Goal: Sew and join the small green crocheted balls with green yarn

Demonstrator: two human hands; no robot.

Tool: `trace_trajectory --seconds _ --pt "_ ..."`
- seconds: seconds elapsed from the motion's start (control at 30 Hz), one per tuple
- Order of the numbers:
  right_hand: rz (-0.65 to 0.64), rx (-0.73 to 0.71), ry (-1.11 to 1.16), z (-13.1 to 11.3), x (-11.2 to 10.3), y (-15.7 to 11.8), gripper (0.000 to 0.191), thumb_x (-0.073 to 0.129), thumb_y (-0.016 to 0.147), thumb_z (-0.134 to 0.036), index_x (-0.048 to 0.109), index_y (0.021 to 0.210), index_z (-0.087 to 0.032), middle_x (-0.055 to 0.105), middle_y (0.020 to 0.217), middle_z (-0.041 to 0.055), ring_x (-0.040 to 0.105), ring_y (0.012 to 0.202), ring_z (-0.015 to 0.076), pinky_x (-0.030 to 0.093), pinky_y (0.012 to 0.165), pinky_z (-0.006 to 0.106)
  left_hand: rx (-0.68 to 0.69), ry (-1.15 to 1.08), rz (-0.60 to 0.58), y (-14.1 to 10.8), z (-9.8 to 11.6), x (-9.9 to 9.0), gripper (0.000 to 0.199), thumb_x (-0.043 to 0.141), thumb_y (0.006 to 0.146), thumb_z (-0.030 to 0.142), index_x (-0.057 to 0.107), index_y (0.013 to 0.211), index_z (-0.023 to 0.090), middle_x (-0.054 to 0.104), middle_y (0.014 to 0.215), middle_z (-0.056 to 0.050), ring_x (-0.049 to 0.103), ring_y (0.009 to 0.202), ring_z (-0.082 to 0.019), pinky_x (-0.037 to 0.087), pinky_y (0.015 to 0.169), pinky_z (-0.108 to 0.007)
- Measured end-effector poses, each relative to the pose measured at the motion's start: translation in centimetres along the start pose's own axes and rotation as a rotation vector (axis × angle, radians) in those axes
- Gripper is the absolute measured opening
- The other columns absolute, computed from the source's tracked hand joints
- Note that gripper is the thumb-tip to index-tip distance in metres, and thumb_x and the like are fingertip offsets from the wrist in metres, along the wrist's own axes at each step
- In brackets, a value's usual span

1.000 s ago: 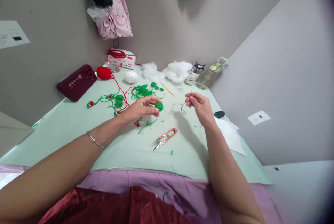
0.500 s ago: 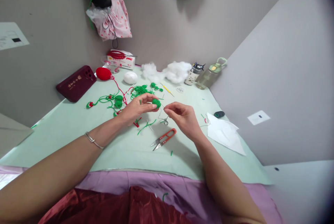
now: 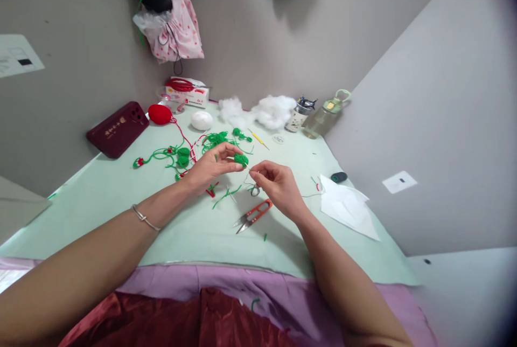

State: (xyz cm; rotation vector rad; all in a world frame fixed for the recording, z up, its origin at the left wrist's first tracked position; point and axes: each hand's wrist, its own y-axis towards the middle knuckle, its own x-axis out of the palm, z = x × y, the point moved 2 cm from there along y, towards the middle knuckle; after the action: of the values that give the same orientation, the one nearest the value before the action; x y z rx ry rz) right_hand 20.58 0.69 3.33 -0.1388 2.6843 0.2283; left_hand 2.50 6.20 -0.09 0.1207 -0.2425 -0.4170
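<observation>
My left hand [image 3: 221, 161] pinches a small green crocheted piece [image 3: 241, 160] between thumb and fingers. My right hand [image 3: 277, 182] is closed in a pinch on a thin sewing needle [image 3: 247, 166], which points at the crocheted piece; whether its tip is inside the stitches I cannot tell. A dark thread hangs between the hands to a small tangle of dark thread [image 3: 254, 190]. Orange-handled thread snips [image 3: 254, 215] lie on the table below my right hand. Green yarn scraps [image 3: 227, 195] lie beneath my left hand.
Behind my hands lie tangled green yarn [image 3: 216, 141], a red yarn ball [image 3: 160, 114], a white yarn ball [image 3: 202, 120], white stuffing [image 3: 274, 111] and a yellow crochet hook [image 3: 259, 139]. A bottle [image 3: 326, 115] stands back right, a maroon phone [image 3: 118, 129] left, white paper [image 3: 349, 207] right.
My right hand has moved slightly left, closer to the green crocheted piece, bringing the needle up to it. My left hand has tilted the piece a little and stays nearly in place.
</observation>
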Motion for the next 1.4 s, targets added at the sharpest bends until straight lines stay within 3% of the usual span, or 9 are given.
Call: trace_trajectory --seconds 0.17,0.37,0.63,0.83,1.0,1.13,1.23,1.4 --pt "0.025 -0.013 0.025 0.0 0.4 0.1 0.018 0.064 0.084 -0.036 0.067 0.082 -0.018 0.047 0.058 -0.0044 0.041 0.053 0.0107 0.033 0.052 0.026 -0.007 -0.059 0.0 0.0 -0.1 0.1 0.034 0.084 0.069 0.024 0.064 0.095 0.019 0.064 0.099 -0.001 0.063 0.091 -0.015 0.049 0.096 -0.038" --pt "0.034 -0.046 0.103 0.2 0.8 0.2 0.019 0.066 0.085 -0.038 0.065 0.083 -0.019 0.054 0.063 -0.0024 0.048 0.059 0.0123 0.041 0.058 0.026 -0.059 -0.195 -0.018 -0.4 0.1 0.5 0.031 0.084 0.07 0.024 0.063 0.092 0.018 0.061 0.088 0.003 0.063 0.087 -0.014 0.051 0.097 -0.041" --pt "0.068 0.01 0.218 1.1 1.2 0.8 0.022 0.07 0.08 -0.038 0.059 0.076 -0.019 0.056 0.061 -0.0032 0.049 0.055 0.0103 0.041 0.054 0.025 0.017 -0.026 0.011 -0.6 0.0 1.0 0.031 0.084 0.069 0.026 0.062 0.09 0.019 0.064 0.089 0.001 0.063 0.086 -0.015 0.048 0.086 -0.033" --pt "-0.006 0.044 0.332 1.1 0.8 0.8 0.025 0.071 0.08 -0.038 0.055 0.087 -0.02 0.066 0.072 -0.0012 0.065 0.066 0.0145 0.055 0.068 0.031 0.064 0.135 -0.01 -0.8 -0.1 1.1 0.027 0.078 0.073 0.025 0.064 0.095 0.019 0.061 0.091 0.001 0.061 0.085 -0.015 0.047 0.082 -0.031" --pt "0.066 -0.036 0.093 0.9 0.1 1.0 0.02 0.066 0.084 -0.038 0.065 0.083 -0.018 0.062 0.067 -0.0013 0.057 0.059 0.0118 0.047 0.058 0.026 0.046 0.146 -0.098 -0.8 -0.5 1.3 0.027 0.074 0.078 0.025 0.068 0.103 0.02 0.063 0.091 -0.001 0.059 0.087 -0.016 0.044 0.084 -0.032" --pt "0.076 -0.006 0.091 1.2 -0.3 1.4 0.016 0.07 0.078 -0.033 0.068 0.076 -0.017 0.058 0.064 -0.0015 0.048 0.057 0.0104 0.039 0.052 0.024 0.0 0.162 -0.134 -0.8 -0.3 1.4 0.029 0.074 0.078 0.026 0.07 0.107 0.021 0.063 0.086 0.0 0.056 0.08 -0.014 0.041 0.077 -0.03" --pt "0.125 0.024 0.242 1.2 -1.1 1.8 0.009 0.07 0.074 -0.025 0.067 0.072 -0.017 0.059 0.064 -0.0023 0.044 0.054 0.008 0.035 0.048 0.021 -0.049 0.161 -0.165 -0.9 -0.1 1.4 0.033 0.074 0.077 0.027 0.07 0.109 0.021 0.065 0.09 -0.001 0.056 0.079 -0.013 0.041 0.076 -0.03" --pt "0.178 0.216 0.802 1.7 -4.8 3.0 0.018 0.072 0.074 -0.024 0.056 0.08 -0.02 0.067 0.073 -0.0026 0.045 0.045 0.0032 0.03 0.036 0.013 -0.101 0.133 -0.199 -0.9 -0.3 1.1 0.033 0.075 0.08 0.031 0.069 0.111 0.022 0.064 0.095 -0.001 0.059 0.083 -0.014 0.043 0.078 -0.03"
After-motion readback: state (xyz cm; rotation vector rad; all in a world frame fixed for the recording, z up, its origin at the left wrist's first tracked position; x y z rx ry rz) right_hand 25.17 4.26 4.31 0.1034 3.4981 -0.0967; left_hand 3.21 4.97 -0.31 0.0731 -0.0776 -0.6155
